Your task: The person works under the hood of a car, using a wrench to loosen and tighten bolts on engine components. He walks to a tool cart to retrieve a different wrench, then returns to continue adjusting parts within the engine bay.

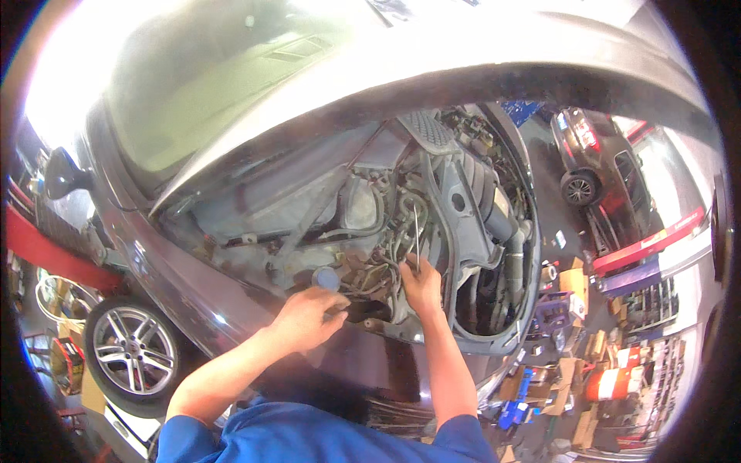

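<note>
My right hand (423, 287) is closed around a thin metal rod (417, 229) that points up and away over the engine bay. The rod may be a tool, but its kind does not show. My left hand (307, 318) rests at the near fender edge, fingers curled together; anything inside them is hidden. Just beyond its knuckles sits a round blue-grey cap (326, 278). Hoses and wiring (395, 251) crowd the space between and ahead of both hands. A grey engine cover panel (461, 202) lies to the right of my right hand.
The raised hood (494, 81) arches over the bay. A removed wheel (133, 351) stands at lower left beside a red lift arm (58, 251). On the right floor are cardboard boxes (573, 282), a blue tool (517, 401) and an orange-white drum (614, 380). Another car (610, 174) stands beyond.
</note>
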A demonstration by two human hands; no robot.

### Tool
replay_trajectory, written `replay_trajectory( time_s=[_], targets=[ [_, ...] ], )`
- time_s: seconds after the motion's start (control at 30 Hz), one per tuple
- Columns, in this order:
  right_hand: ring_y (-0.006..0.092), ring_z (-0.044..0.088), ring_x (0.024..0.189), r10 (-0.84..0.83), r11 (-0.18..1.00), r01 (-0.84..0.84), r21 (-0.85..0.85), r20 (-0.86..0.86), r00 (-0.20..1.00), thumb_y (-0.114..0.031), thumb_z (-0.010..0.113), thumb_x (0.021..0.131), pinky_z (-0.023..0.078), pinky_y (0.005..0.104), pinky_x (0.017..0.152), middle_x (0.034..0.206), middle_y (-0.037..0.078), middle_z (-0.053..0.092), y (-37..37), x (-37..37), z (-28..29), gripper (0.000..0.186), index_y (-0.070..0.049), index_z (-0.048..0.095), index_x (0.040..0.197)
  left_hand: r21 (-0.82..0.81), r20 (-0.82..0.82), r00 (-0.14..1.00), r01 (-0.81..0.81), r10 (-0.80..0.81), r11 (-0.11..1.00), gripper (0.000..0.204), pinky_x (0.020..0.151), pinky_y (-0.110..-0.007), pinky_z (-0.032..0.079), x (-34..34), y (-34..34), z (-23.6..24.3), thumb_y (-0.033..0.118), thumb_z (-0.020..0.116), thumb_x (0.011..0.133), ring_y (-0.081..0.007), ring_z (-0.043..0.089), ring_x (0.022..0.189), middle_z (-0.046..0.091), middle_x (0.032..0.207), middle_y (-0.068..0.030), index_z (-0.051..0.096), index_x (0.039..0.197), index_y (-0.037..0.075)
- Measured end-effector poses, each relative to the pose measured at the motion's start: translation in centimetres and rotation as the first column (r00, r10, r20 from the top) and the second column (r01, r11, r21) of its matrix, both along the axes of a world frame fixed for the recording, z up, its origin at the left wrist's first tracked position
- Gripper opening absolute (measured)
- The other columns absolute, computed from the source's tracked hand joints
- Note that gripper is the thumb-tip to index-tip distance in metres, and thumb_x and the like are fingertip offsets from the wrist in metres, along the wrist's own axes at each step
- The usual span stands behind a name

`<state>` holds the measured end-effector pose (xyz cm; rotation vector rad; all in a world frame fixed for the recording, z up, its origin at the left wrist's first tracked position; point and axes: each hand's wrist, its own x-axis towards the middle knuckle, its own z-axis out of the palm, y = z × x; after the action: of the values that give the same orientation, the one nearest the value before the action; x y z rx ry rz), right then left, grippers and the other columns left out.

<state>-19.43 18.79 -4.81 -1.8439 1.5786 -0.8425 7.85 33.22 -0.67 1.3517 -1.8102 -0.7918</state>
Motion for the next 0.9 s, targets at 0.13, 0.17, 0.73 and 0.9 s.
replay_trajectory(
  time_s=[0.13, 0.17, 0.73, 0.9],
  targets=[
    [0.0202, 0.073, 0.087, 0.100, 0.994, -0.105, -0.044, -0.098, 0.990, -0.022, 0.072, 0.098, 0.057, 0.0383, 0.084, 0.099, 0.017, 0.078, -6.8, 2.9, 0.5, 0.035, 0.001, 0.074, 0.123, 0.076, 0.001, 1.000, 0.006, -0.006, 0.997, 0.035, 0.097, -0.050, 0.055, -2.4, -4.1, -1.4, 0.026, 0.076, 0.094, -0.0404, 0.070, 0.112, 0.074, 0.114, -0.0178, 0.071, 0.120, 0.003],
    [0.0205, 0.073, 0.088, 0.136, 0.985, -0.146, -0.090, -0.110, 0.985, -0.022, 0.071, 0.098, 0.056, 0.0381, 0.084, 0.099, 0.017, 0.078, -8.3, 3.7, 0.4, 0.033, 0.000, 0.074, 0.123, 0.107, 0.050, 0.999, -0.014, 0.009, 0.994, 0.037, 0.099, -0.050, 0.055, -2.8, -5.1, -1.6, 0.027, 0.077, 0.093, -0.0407, 0.069, 0.114, 0.073, 0.116, -0.0193, 0.070, 0.121, 0.002],
    [0.0430, 0.072, 0.082, 0.215, 0.974, -0.225, 0.039, -0.486, 0.847, -0.023, 0.068, 0.093, 0.055, 0.0521, 0.072, 0.094, 0.026, 0.073, -14.5, 3.9, 1.9, 0.040, 0.005, 0.067, 0.121, 0.341, 0.249, 0.939, -0.313, 0.236, 0.886, 0.065, 0.118, -0.050, 0.045, -0.6, -14.3, -5.5, 0.024, 0.076, 0.093, -0.0444, 0.051, 0.143, 0.053, 0.153, -0.0283, 0.051, 0.146, -0.005],
    [0.0509, 0.069, 0.106, 0.329, 0.928, -0.356, 0.113, -0.700, 0.634, -0.023, 0.064, 0.098, 0.055, 0.0569, 0.094, 0.108, 0.028, 0.074, -12.5, 1.1, 5.7, 0.027, 0.002, 0.067, 0.108, 0.245, 0.297, 0.932, -0.283, 0.206, 0.927, 0.061, 0.117, -0.052, 0.045, -1.1, -14.5, -5.8, 0.023, 0.077, 0.093, -0.0449, 0.052, 0.140, 0.056, 0.148, -0.0257, 0.056, 0.144, -0.002]
  ],
)
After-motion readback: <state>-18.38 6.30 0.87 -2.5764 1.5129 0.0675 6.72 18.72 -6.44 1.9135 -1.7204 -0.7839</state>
